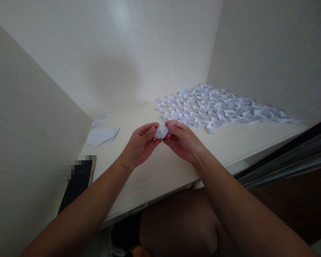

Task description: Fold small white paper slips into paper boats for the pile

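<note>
Paper piece (161,131) pinched between left hand (140,144) and right hand (182,141), both closed on it, above shelf (163,171) middle. Keep creases tight, fingertips near edges. Folded pile (216,107) sits back-right.

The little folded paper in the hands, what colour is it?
White. The folded paper is pinched between the left hand and right hand, seen in the head view.

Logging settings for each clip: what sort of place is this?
Probably a home desk nook: a pale wooden desk boxed in by plain walls, a spread of small folded paper pieces, and both hands pinching one paper piece.
</note>
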Tool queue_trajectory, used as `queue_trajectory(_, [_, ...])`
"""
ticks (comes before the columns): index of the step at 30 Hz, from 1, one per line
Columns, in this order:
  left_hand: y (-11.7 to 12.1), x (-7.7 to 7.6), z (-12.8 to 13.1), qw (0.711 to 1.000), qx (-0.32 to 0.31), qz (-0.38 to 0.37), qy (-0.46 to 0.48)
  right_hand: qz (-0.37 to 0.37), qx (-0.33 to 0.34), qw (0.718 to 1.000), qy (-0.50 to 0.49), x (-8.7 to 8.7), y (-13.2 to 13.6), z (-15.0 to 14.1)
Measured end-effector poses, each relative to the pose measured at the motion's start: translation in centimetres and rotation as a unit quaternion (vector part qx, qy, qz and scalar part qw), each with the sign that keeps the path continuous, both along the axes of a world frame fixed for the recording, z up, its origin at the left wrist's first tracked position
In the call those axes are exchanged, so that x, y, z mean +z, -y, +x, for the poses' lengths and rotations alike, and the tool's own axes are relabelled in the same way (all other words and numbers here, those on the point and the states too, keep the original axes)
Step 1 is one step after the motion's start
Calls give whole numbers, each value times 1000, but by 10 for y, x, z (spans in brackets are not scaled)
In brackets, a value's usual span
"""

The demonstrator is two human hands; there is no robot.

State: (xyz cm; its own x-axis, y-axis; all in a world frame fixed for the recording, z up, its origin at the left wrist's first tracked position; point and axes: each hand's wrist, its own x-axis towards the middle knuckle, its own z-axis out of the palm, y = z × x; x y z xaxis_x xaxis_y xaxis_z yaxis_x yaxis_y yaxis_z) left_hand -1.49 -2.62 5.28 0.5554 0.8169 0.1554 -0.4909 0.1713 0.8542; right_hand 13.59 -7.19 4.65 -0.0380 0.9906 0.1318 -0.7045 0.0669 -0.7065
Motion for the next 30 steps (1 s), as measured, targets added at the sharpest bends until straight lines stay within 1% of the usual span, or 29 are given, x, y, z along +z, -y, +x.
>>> queue_trajectory(5, [0,1,2,1000,-10,12,20,-9,-17,999,-37,-2,0,-6])
queue_trajectory(9, [1,1,2,999,-22,9,33,-6,-21,999,-37,-2,-1,-8])
queue_trajectory(13, [1,0,1,999,-34,11,35,12,-14,1000,-10,-3,-1,-6])
queue_trajectory(17, [1,-2,0,999,-26,17,29,37,1,999,28,-2,1,-3])
queue_trajectory(21, [3,0,1,1000,-10,22,17,23,0,999,45,-1,2,0])
queue_trajectory(23, [2,0,2,1000,8,27,14,8,-16,998,55,0,2,-1])
queue_trajectory(25, [1,-1,4,999,39,37,10,-8,-46,997,69,-1,2,-3])
queue_trajectory(27, [-1,-2,5,996,72,53,4,-17,-90,991,95,-3,0,-5])
queue_trajectory(30, [-3,-5,7,991,108,78,-9,-9,-166,975,145,-6,-3,-8])
